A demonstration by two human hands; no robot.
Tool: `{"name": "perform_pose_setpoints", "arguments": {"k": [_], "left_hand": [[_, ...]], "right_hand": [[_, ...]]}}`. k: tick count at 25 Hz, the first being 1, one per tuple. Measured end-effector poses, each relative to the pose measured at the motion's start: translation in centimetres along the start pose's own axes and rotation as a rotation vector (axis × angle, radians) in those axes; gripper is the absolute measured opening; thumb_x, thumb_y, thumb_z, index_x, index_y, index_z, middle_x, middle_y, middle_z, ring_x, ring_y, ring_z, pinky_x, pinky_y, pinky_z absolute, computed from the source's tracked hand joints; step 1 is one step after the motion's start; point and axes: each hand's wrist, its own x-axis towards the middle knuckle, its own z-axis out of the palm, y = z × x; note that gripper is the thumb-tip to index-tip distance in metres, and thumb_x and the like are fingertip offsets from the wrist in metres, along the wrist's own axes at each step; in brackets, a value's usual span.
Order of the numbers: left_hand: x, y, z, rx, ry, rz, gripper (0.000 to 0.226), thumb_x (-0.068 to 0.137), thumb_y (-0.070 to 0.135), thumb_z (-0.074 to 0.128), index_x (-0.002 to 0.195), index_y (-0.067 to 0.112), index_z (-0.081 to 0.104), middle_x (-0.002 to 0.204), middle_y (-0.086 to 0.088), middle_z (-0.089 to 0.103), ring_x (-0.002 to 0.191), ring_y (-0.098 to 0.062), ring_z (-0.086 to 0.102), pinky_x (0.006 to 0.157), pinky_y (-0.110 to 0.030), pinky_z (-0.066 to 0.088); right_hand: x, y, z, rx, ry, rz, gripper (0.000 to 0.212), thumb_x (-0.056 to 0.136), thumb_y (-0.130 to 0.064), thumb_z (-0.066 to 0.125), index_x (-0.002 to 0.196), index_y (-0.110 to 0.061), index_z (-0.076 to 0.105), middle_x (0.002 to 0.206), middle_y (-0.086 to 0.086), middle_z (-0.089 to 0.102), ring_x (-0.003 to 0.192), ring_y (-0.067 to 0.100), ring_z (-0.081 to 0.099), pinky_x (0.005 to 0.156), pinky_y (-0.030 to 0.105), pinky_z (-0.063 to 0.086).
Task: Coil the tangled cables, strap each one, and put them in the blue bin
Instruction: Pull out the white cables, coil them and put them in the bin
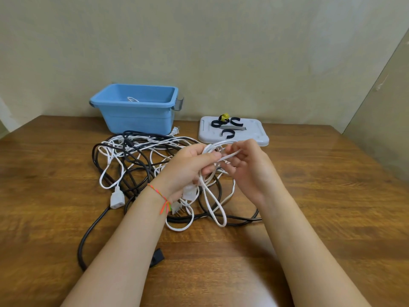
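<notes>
Both hands are close together above the desk (309, 196): the left hand (190, 165) grips a few loops of white cable (212, 202), and the right hand (247, 165) pinches its strand. The cable looks light and limp, so hold it at the gathered loops. One blue bin (137, 116) holds one cable; about four straps (230, 127) wait on the lid (254, 138).

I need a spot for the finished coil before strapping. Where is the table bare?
Bare wood lies right of the hands, in front of the grey lid, and left of the cable tangle. Between the blue bin and the hands, it's crowded.
</notes>
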Motion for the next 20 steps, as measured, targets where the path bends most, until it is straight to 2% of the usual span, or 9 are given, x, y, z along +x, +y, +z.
{"name": "perform_pose_setpoints", "arguments": {"k": [3, 5, 7, 9, 11, 14, 16, 18, 20], "left_hand": [[-0.2, 0.3, 0.2, -0.024, -0.04, -0.034, 0.022, 0.095, 0.018, 0.061, 0.111, 0.003, 0.061, 0.066, 0.006, 0.06, 0.046, -0.002, 0.041, 0.043, -0.015, 0.028], [-0.3, 0.4, 0.2, -0.054, -0.086, -0.026, 0.034, 0.09, 0.024, 0.068, 0.114, 0.002, 0.061, 0.075, -0.001, 0.067, 0.046, -0.001, 0.041, 0.042, -0.012, 0.029], [-0.3, 0.3, -0.1, -0.049, -0.084, -0.023, 0.035, 0.085, 0.04, 0.069, 0.102, 0.01, 0.063, 0.069, -0.003, 0.057, 0.047, -0.004, 0.035, 0.042, -0.012, 0.026], [-0.2, 0.3, -0.5, -0.09, -0.071, -0.041, 0.044, 0.079, 0.056, 0.068, 0.091, 0.014, 0.059, 0.063, 0.0, 0.05, 0.042, -0.005, 0.028, 0.043, -0.014, 0.019], [-0.1, 0.4, -0.7, -0.1, -0.039, -0.055, 0.046, 0.079, 0.058, 0.07, 0.088, 0.015, 0.058, 0.063, 0.001, 0.051, 0.041, -0.005, 0.027, 0.045, -0.017, 0.018], [0.0, 0.4, -0.7, -0.076, 0.014, -0.078, 0.035, 0.085, 0.045, 0.069, 0.091, 0.012, 0.058, 0.066, -0.002, 0.054, 0.042, -0.006, 0.028, 0.041, -0.012, 0.024], [0.1, 0.2, -0.6, -0.057, 0.008, -0.095, 0.027, 0.092, 0.033, 0.065, 0.1, 0.009, 0.059, 0.067, -0.003, 0.056, 0.042, -0.006, 0.03, 0.041, -0.012, 0.028], [0.0, 0.3, -0.6, -0.029, 0.02, -0.107, 0.023, 0.097, 0.028, 0.06, 0.104, 0.006, 0.058, 0.067, -0.004, 0.056, 0.04, -0.006, 0.031, 0.042, -0.012, 0.033], [0.1, 0.2, -0.6, -0.026, 0.03, -0.117, 0.019, 0.1, 0.024, 0.056, 0.103, 0.005, 0.056, 0.069, -0.01, 0.054, 0.037, -0.005, 0.034, 0.043, -0.012, 0.037]], "right_hand": [[0.0, -0.1, -0.6, 0.199, -0.276, 0.132, 0.017, 0.086, -0.021, 0.058, 0.071, -0.014, 0.062, 0.064, -0.001, 0.052, 0.068, 0.014, 0.059, 0.087, 0.035, 0.048], [0.0, -0.2, -1.3, 0.055, -0.41, 0.14, 0.016, 0.088, -0.025, 0.06, 0.083, -0.012, 0.068, 0.066, 0.002, 0.04, 0.064, 0.014, 0.053, 0.095, 0.041, 0.044], [0.0, -0.7, -1.7, -0.095, -0.481, 0.12, 0.023, 0.092, -0.024, 0.056, 0.104, -0.007, 0.067, 0.066, 0.002, 0.039, 0.067, 0.016, 0.049, 0.095, 0.041, 0.045], [0.1, -1.1, -2.0, -0.064, -0.455, 0.091, 0.021, 0.096, -0.022, 0.05, 0.102, -0.007, 0.064, 0.057, -0.005, 0.044, 0.062, 0.013, 0.041, 0.087, 0.034, 0.046], [0.3, -1.4, -2.3, 0.162, -0.391, 0.08, 0.019, 0.096, -0.024, 0.051, 0.086, -0.013, 0.063, 0.052, -0.01, 0.041, 0.056, 0.01, 0.038, 0.079, 0.028, 0.045], [0.7, -1.3, -2.7, 0.481, -0.258, 0.046, 0.017, 0.094, -0.025, 0.055, 0.08, -0.014, 0.056, 0.059, -0.006, 0.036, 0.06, 0.012, 0.037, 0.076, 0.029, 0.044], [0.6, -1.3, -2.7, 0.51, -0.193, 0.028, 0.018, 0.091, -0.024, 0.058, 0.076, -0.016, 0.054, 0.06, -0.006, 0.035, 0.06, 0.012, 0.036, 0.071, 0.027, 0.042], [0.6, -1.7, -3.0, 0.287, -0.164, 0.044, 0.025, 0.09, -0.024, 0.061, 0.067, -0.018, 0.051, 0.058, -0.005, 0.034, 0.054, 0.011, 0.032, 0.057, 0.023, 0.038], [0.5, -2.0, -3.5, -0.218, -0.214, 0.074, 0.029, 0.09, -0.03, 0.063, 0.065, -0.016, 0.057, 0.055, -0.004, 0.033, 0.047, 0.012, 0.026, 0.045, 0.023, 0.029]]}}
